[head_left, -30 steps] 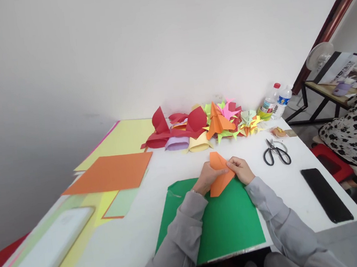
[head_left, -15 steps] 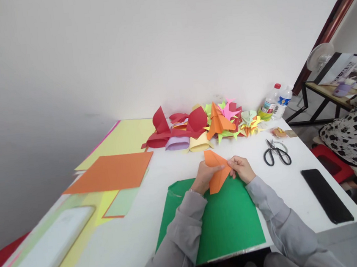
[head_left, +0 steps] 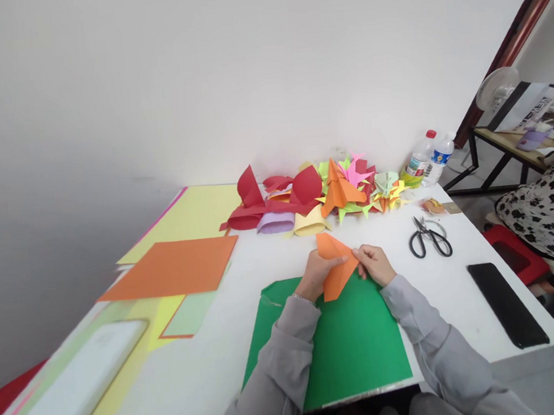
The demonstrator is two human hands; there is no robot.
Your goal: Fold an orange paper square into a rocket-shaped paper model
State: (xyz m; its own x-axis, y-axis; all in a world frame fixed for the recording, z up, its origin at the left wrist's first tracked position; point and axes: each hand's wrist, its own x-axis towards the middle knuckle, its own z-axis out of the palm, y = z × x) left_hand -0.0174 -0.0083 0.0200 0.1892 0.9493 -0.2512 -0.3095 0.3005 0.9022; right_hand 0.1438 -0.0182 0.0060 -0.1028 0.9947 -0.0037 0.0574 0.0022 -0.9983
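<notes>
Both hands hold a folded orange paper piece just above the far edge of a green sheet on the white table. My left hand grips its left side with the thumb on top. My right hand pinches its right corner. The piece is pointed, tilted up toward the far side.
A pile of folded paper shapes lies at the back by the wall. An orange sheet and yellow sheets lie left. Black scissors, a black phone and two bottles are right. A white device sits near left.
The orange piece has been lifted and turned slightly toward the far side since a second ago; both hands kept hold of it. In the last half second almost nothing moved.
</notes>
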